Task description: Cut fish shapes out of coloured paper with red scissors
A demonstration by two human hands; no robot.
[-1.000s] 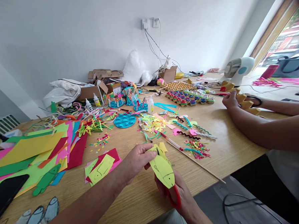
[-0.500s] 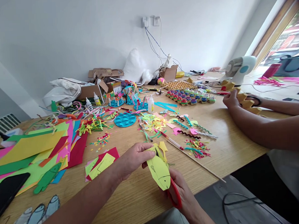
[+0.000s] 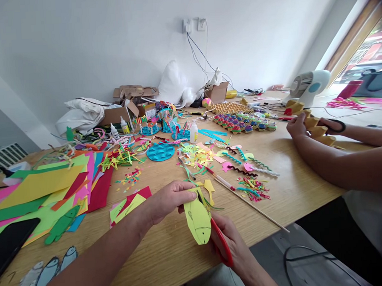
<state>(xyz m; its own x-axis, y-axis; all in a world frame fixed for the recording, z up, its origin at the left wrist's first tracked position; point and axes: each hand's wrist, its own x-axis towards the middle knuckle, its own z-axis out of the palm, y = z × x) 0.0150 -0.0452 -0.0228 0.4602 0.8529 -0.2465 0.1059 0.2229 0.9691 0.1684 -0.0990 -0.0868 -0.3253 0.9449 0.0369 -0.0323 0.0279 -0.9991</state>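
My left hand (image 3: 176,198) pinches the upper end of a yellow paper fish (image 3: 198,223), thumb on top. Drawn lines mark its head, eye and fin. Red-handled scissors (image 3: 224,243) sit in my right hand (image 3: 232,239), fingers wrapped round the handles. Their blades run beneath and along the right side of the fish, mostly hidden by it. Just beyond my left hand lies a yellow paper offcut (image 3: 209,189). Left of that hand are red and yellow paper pieces (image 3: 132,206), partly behind my forearm.
Coloured paper sheets (image 3: 52,176), a phone (image 3: 13,242) and cut-out grey-blue fish (image 3: 48,272) lie at left. A wooden stick (image 3: 252,206) crosses the table (image 3: 295,171) at right. There, another person's hand (image 3: 296,127) holds a yellow egg-carton strip (image 3: 314,123).
The paper fish has shifted slightly left and turned more upright. More of the scissors' red handle shows beside it. My hands keep their grips.
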